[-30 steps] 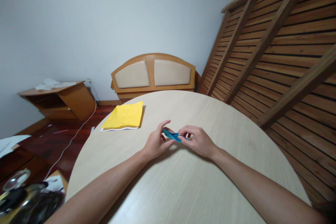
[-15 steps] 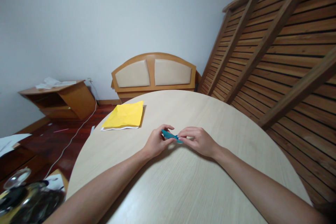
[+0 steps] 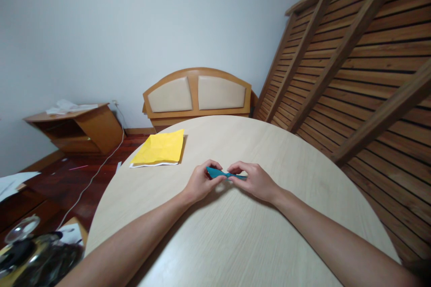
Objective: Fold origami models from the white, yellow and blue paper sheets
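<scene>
Between my two hands is a small piece of folded teal paper, narrow at its middle and wider toward the ends. My left hand pinches its left part, thumb in front and fingers behind. My right hand grips the right part between thumb and fingers, close to the narrow middle. The thumbs nearly meet there. Fingers cover much of the paper's right end. Both hands are just over the round light wood table.
A stack of yellow paper sheets, with white showing beneath, lies at the table's left rear. Behind the table stands a padded headboard. Wooden slats lean at the right. A low cabinet and a white cable are at left.
The teal paper has turned slightly, and its right end now shows below my right fingers. My right fingers have curled and shifted a little; my left hand has barely moved.
</scene>
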`<state>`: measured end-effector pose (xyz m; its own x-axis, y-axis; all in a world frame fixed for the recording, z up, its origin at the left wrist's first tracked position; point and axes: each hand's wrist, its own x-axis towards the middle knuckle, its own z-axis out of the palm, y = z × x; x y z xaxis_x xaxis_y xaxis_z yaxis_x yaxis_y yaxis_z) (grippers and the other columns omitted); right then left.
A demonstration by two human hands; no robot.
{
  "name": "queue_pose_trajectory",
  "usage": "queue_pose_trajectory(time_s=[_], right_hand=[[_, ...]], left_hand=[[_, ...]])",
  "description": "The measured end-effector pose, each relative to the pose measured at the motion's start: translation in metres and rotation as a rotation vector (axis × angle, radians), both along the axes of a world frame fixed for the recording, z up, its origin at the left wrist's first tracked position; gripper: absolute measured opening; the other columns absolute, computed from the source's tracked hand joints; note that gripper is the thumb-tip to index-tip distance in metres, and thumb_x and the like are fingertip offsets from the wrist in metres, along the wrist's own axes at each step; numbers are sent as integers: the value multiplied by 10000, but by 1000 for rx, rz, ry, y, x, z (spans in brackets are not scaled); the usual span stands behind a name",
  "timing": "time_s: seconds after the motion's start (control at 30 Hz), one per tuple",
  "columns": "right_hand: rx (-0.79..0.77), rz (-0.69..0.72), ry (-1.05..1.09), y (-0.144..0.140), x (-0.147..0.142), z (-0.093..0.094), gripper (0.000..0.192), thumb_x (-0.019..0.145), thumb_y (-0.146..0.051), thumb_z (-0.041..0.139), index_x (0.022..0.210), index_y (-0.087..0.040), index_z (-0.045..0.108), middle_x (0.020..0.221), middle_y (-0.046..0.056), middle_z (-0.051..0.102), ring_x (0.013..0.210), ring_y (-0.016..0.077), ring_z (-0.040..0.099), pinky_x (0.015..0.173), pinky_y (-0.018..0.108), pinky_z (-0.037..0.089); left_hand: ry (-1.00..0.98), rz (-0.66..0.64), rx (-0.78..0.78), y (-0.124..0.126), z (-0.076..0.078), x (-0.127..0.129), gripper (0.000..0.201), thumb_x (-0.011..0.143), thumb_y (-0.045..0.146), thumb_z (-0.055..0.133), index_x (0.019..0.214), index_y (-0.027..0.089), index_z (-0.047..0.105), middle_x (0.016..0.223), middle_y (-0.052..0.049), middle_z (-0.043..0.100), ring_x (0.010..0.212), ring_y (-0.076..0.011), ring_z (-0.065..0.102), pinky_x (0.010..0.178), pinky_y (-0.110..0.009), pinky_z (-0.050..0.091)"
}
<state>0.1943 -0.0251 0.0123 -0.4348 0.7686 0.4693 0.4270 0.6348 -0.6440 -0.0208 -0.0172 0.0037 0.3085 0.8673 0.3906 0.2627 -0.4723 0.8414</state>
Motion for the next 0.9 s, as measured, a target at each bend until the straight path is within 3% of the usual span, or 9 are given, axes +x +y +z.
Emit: queue_pose_trajectory(time_s=[0.2,0.33,0.53,0.73,0.9], right_hand=[[120,-24,-126,1,2,5,147,852,-156,623,979,-220,659,932,19,765,826,173,737,747,286,559],[214,-47,-186,0,3,7,164,868,-151,608,998,-224,675,939,20,769,826,181,730,751,299,548],[212,-58,-181,1,5,6,98,912,-235,639,979,-240,711,938,12,772,837,181,722,756,297,528],[284,-39,-315,2,4,6,82,907,-212,640,936,-224,716,899,23,762,815,192,708,746,305,512],[262,-3,-310,1,0,5,87,922,-220,632,951,-227,714,919,28,765,832,196,713,756,311,516]], left_hand=[[75,-3,18,0,0,0,233,835,380,702,815,148,704,691,-27,691,603,-134,577,574,-239,441],[25,-43,-5,1,-2,-1,259,850,406,704,825,149,732,787,-72,757,692,-171,668,640,-276,515],[-3,-57,19,3,-4,-1,231,854,381,711,806,155,695,820,-72,757,749,-179,693,696,-295,543],[246,-32,152,-1,-3,-2,86,877,258,674,886,177,697,813,-36,740,713,-165,665,678,-275,502],[412,-20,273,-3,1,-3,126,932,284,630,912,196,718,840,-42,740,747,-180,664,696,-286,482]])
